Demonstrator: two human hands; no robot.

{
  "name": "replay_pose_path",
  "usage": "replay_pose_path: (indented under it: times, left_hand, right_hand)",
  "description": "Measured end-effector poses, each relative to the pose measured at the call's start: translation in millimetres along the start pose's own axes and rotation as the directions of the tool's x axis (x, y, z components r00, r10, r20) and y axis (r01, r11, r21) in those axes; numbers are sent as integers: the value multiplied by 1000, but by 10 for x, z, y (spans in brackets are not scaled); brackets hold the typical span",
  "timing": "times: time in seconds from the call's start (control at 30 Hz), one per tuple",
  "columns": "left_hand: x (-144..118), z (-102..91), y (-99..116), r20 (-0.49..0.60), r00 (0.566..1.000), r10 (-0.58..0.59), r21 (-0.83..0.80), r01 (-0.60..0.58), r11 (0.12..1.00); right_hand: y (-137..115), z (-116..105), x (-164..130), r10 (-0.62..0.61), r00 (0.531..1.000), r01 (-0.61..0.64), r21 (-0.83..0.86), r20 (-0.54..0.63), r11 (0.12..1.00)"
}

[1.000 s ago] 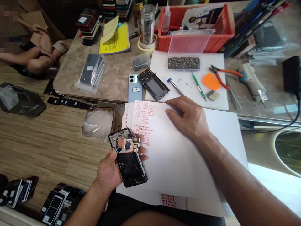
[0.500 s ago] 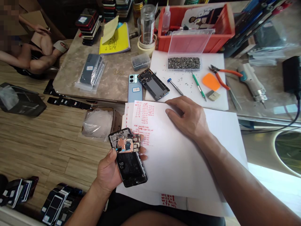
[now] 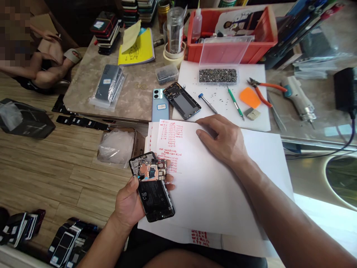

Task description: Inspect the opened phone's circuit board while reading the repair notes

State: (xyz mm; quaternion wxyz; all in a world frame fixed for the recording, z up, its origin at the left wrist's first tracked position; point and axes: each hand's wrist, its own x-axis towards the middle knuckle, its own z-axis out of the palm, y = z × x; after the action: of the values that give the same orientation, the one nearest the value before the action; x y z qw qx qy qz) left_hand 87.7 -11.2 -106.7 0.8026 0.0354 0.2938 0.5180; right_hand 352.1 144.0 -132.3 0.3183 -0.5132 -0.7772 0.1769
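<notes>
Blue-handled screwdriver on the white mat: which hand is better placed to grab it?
Right, probably. The right hand rests free on the paper sheet, just below the blue-handled screwdriver. The left hand is occupied, its fingers holding the opened phone.

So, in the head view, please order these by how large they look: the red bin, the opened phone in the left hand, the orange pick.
1. red bin
2. opened phone, though nearness to the camera enlarges it
3. orange pick
</notes>
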Motion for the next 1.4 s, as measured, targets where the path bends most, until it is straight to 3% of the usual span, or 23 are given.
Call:
replay_pose_path:
  times: [0.5, 0.97, 1.4]
  left_hand:
    - [4, -24, 2, 9, 1000, -2, 2, 2, 1000]
    - [-7, -53, -8, 81, 997, -19, -26, 21, 999]
    - [-13, -65, -8, 47, 999, -13, -26, 15, 1000]
  right_hand:
    - [7, 12, -4, -6, 1000, 6, -3, -18, 1000]
    - [3, 0, -6, -14, 1000, 14, -3, -9, 1000]
    - [10, 5, -9, -15, 1000, 15, 5, -13, 1000]
